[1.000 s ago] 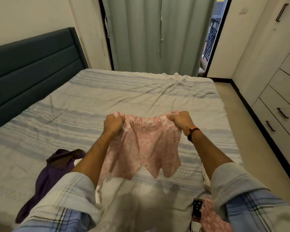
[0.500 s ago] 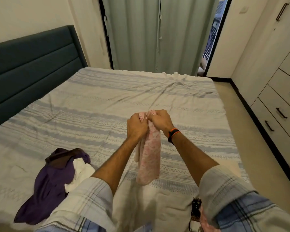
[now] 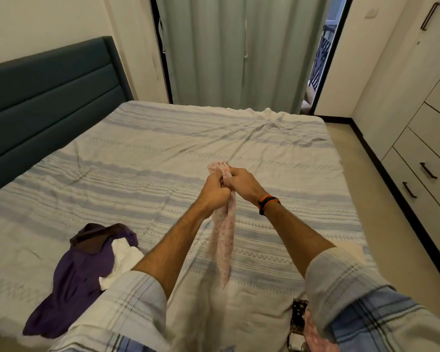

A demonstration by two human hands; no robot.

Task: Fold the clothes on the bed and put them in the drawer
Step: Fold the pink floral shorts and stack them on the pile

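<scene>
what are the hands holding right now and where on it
Both the left hand and the right hand grip the pink patterned garment at its top edge, bunched together; the rest hangs down above the bed.

The bed (image 3: 142, 158) in front of me carries a wrinkled sheet, pale with blue-grey bands and zigzag rows. At its near left lies a crumpled purple garment (image 3: 74, 280), a white garment (image 3: 122, 262) touching its right side. At the near right edge lies a dark patterned item (image 3: 298, 317) beside pink fabric (image 3: 313, 331), partly hidden by my sleeve.
</scene>
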